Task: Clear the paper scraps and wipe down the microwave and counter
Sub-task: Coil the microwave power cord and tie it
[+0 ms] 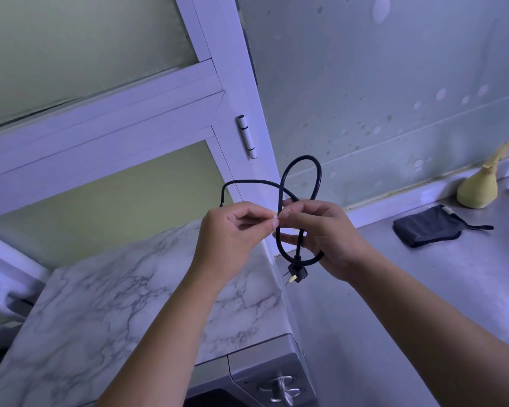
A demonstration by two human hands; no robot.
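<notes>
- Power cord (pixel 318 174) looks light and springy; loops likely uncoil if freed
- Right hand (pixel 321 233) fingers grasp the crossing; left hand (pixel 232 230) fingers pinch a small white bit (pixel 275 221) beside it

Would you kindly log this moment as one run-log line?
left hand pinches cord | right hand holds cord loops | plug hangs free | cloth lies on counter

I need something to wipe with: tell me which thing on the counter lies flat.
The dark folded cloth; the yellow tied bag behind it stands upright.
</notes>
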